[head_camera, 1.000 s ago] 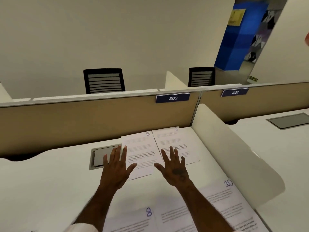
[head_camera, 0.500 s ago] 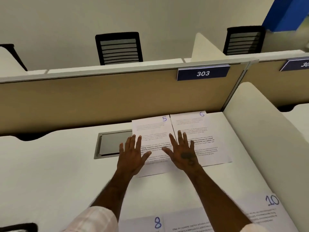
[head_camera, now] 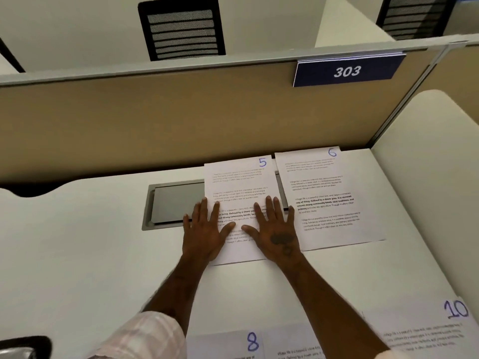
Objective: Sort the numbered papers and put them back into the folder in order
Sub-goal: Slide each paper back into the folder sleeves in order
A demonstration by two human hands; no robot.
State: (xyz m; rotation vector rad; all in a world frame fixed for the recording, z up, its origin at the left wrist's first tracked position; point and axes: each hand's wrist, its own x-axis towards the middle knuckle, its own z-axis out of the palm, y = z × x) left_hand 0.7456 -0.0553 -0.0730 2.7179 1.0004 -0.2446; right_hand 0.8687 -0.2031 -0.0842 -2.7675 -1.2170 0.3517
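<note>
Paper sheet 5 [head_camera: 241,182] lies on the white desk [head_camera: 77,255], its left side covering part of a grey hatch [head_camera: 173,203]. The left hand [head_camera: 204,231] and right hand [head_camera: 274,234] press flat on its lower half, fingers straight and spread, gripping nothing. Just to its right lies sheet 6 [head_camera: 324,193], up by the tan partition [head_camera: 155,125]. Nearer the viewer lie sheet 8 [head_camera: 228,343] and sheet 10 [head_camera: 427,330].

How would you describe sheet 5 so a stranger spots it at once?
Find the blue 303 sign on the tan divider; on the white desk below, two sheets lie side by side. Sheet 5 is the left one, overlapping the grey hatch, under the left hand and right hand. A handwritten blue 5 in its top corner sets it apart from sheet 6.
</note>
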